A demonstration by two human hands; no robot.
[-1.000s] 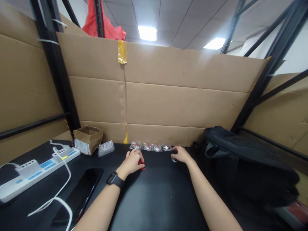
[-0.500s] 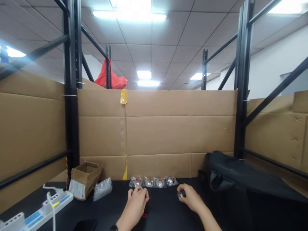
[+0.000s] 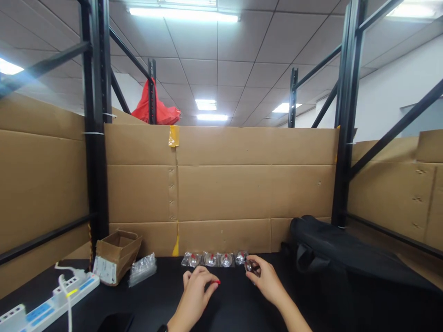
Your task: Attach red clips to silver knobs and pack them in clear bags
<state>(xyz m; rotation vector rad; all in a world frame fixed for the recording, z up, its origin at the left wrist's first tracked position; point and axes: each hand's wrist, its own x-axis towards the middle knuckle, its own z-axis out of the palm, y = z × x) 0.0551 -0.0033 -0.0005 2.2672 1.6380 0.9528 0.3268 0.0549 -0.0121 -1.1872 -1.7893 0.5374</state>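
Observation:
My left hand (image 3: 198, 295) is over the black tabletop, its thumb and fingers closed on a small red piece (image 3: 216, 282) at the fingertips. The piece is too small to identify. My right hand (image 3: 269, 282) grips a shiny round metal object (image 3: 249, 266) between thumb and fingers, which cover part of it. Just beyond my hands, several similar round silvery objects (image 3: 226, 261) lie in a row in clear plastic bags, with red bits showing on top. The right-hand end of that row is a bagged piece (image 3: 241, 257) close to my right fingers.
An open cardboard box (image 3: 119, 253) and a clear plastic bag bundle (image 3: 142, 269) stand at left. A white power strip (image 3: 51, 304) with cables and a dark flat object (image 3: 116, 323) lie nearer. At right rests a black bag (image 3: 346, 258). A cardboard wall (image 3: 221, 193) closes the back.
My left hand has lifted the red piece between its fingertips. My right hand has moved left and turned with the metal object, nearer the row. A red ring on the table is no longer visible.

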